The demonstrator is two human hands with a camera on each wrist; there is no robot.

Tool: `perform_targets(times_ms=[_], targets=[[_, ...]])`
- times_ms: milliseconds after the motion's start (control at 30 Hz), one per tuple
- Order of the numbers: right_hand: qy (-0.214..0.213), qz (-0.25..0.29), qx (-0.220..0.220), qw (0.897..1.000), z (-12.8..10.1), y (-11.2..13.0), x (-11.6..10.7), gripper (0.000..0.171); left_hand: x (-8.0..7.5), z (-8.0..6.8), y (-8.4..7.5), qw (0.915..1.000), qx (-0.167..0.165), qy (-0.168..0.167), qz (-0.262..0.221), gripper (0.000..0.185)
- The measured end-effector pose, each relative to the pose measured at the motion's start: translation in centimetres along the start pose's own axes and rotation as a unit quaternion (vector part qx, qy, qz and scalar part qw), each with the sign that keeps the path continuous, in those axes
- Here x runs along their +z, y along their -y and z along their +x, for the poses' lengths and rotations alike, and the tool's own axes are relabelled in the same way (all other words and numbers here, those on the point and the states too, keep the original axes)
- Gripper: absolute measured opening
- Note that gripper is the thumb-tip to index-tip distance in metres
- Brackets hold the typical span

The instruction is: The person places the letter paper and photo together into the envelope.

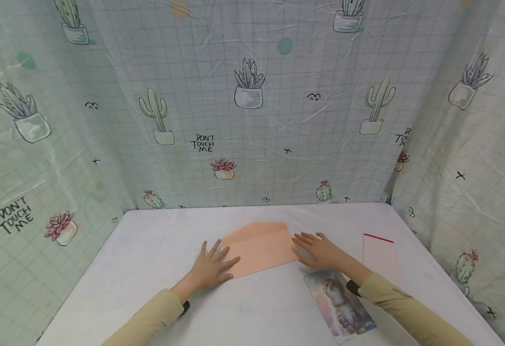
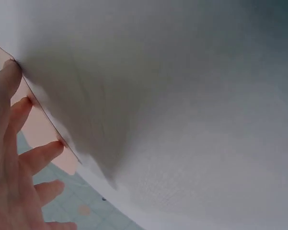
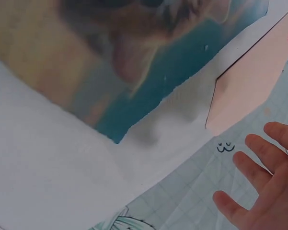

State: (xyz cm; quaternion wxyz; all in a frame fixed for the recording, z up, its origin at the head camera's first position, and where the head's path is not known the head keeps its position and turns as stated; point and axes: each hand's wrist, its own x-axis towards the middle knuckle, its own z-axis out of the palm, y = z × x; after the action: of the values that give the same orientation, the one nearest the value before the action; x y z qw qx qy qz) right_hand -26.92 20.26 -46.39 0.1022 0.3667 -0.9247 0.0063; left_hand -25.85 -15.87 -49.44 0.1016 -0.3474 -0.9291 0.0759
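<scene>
A peach-coloured envelope (image 1: 258, 250) lies on the white table with its flap spread open toward the far side. At its left end my left hand (image 1: 210, 266) rests with spread fingers, and in the left wrist view the thumb and fingertips (image 2: 55, 147) meet the envelope's edge. My right hand (image 1: 319, 251) lies at the opposite end, its fingers straight and reaching the right edge. Below the right hand is a card with a kitten picture (image 1: 340, 305), partly covered by the right wrist. The kitten card fills much of the right wrist view.
To the right, a pale sheet or bag with a red strip (image 1: 379, 254) lies flat, partly behind the right forearm. Cactus-printed curtains (image 1: 252, 144) enclose the table (image 1: 157, 250) at the back and both sides.
</scene>
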Motion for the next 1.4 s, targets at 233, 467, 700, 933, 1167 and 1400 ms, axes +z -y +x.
perform_targets(times_ms=[233, 467, 700, 933, 1167, 1400], targets=[[0.005, -0.005, 0.007, 1.0, -2.2, 0.2, -0.4, 0.055, 0.4, -0.1, -0.1, 0.9971, 0.022, -0.062, 0.037, 0.046], [0.022, 0.019, 0.01, 1.0, -4.3, 0.5, -0.8, 0.055, 0.2, -0.4, -0.3, 0.9941, 0.031, -0.091, 0.049, 0.04], [0.028, 0.025, 0.009, 0.999, -6.2, 0.7, -0.3, 0.052, -0.3, -1.5, -0.6, 0.9944, 0.052, -0.085, 0.037, 0.038], [0.031, 0.021, -0.005, 0.999, -7.4, 1.1, 0.3, 0.053, -0.7, -2.3, -0.9, 0.9968, 0.049, -0.052, 0.036, 0.037], [0.02, 0.002, -0.021, 1.0, -8.3, 1.1, 0.9, 0.056, -0.9, -2.8, -1.1, 0.9988, 0.04, -0.025, 0.011, 0.04], [-0.003, -0.025, -0.04, 0.999, -8.7, 0.8, 1.6, 0.057, -0.8, -2.9, -1.2, 0.999, 0.036, -0.024, 0.002, 0.042]])
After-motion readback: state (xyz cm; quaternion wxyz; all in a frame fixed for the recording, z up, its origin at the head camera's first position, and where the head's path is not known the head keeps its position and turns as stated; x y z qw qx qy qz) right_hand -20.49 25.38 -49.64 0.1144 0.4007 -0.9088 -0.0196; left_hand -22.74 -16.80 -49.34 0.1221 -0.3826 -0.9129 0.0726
